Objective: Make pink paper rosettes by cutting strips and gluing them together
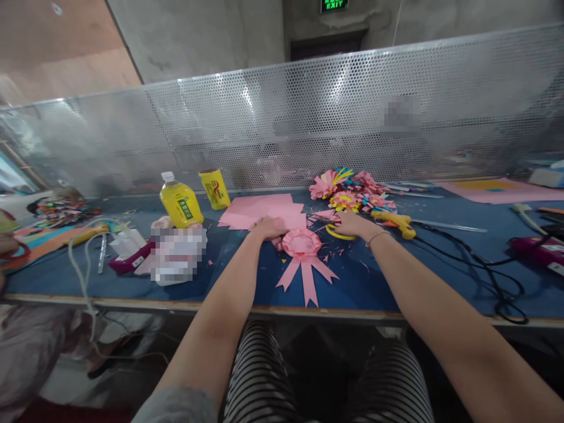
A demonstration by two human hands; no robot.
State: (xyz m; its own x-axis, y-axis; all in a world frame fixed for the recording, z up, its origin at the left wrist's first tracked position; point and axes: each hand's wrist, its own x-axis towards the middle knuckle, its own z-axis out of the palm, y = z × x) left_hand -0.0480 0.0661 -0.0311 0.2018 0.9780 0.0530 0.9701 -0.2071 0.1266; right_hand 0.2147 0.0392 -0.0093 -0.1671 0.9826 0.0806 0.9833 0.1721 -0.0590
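My left hand (267,228) rests on the near edge of a stack of pink paper sheets (264,207), its fingers stretched over the paper. A pink paper rosette (302,242) with three notched tails lies between my hands, near the table's front. Over on the right, my right hand (352,225) is closed at the yellow handle of a pair of scissors (341,235); my fingers partly hide the scissors. Cut pink paper pieces (324,216) lie by those fingertips. Behind this hand is a pile of colourful paper flowers (346,192).
A yellow glue gun (396,222) with a black cable lies to the right. On the left stand a bottle of yellow liquid (180,202), a yellow can (214,189) and a purple box (130,258). A perforated metal screen (247,135) borders the table's back. Another person sits at far left.
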